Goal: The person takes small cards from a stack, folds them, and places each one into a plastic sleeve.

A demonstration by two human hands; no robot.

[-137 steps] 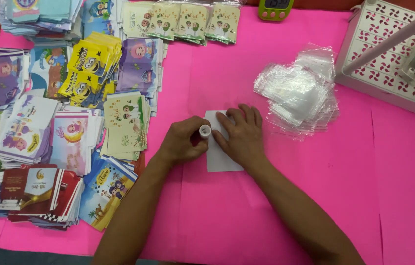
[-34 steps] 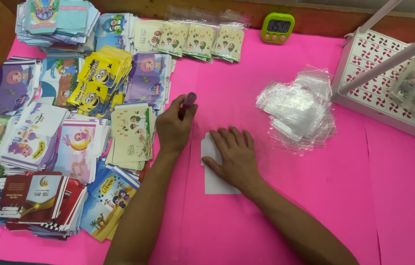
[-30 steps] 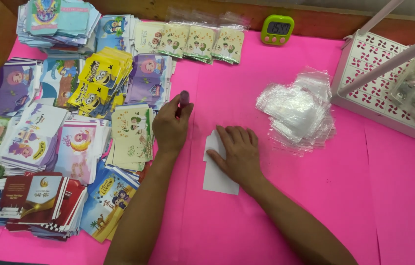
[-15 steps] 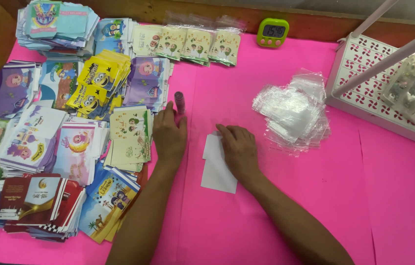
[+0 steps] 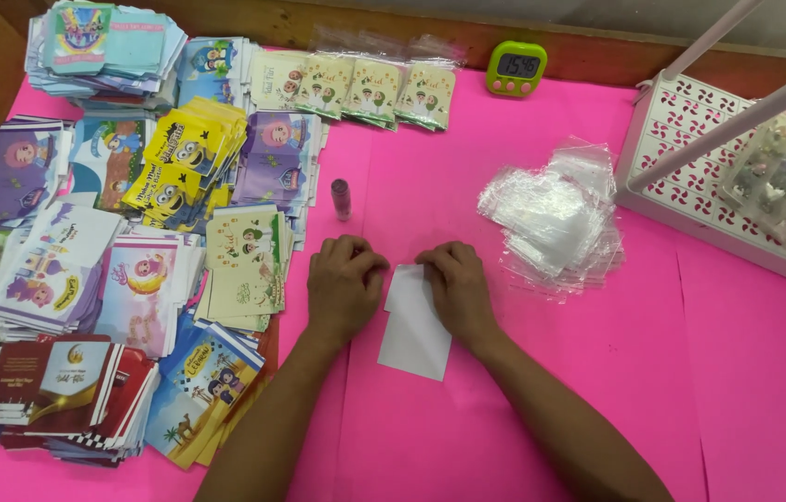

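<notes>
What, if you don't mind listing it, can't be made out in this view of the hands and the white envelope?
Head view only:
- Top end of the white envelope: covered by the left hand and right hand, so the fingers' action is hidden.
- Contents of the clear bag pile: glare and overlap.
- White basket: cut off by the right edge.
- Small tube: too small to identify.

Packets and a small screen lying on the pink desk (image 5: 737,372)

Stacks of printed cartoon packets (image 5: 132,260) in purple, yellow, blue and red are filling the left side; a row of pale green packets (image 5: 356,88) is lying along the far edge; clear plastic sleeves (image 5: 555,214) are sitting piled at right; a green timer (image 5: 515,70) is showing its grey screen beside them.
</notes>
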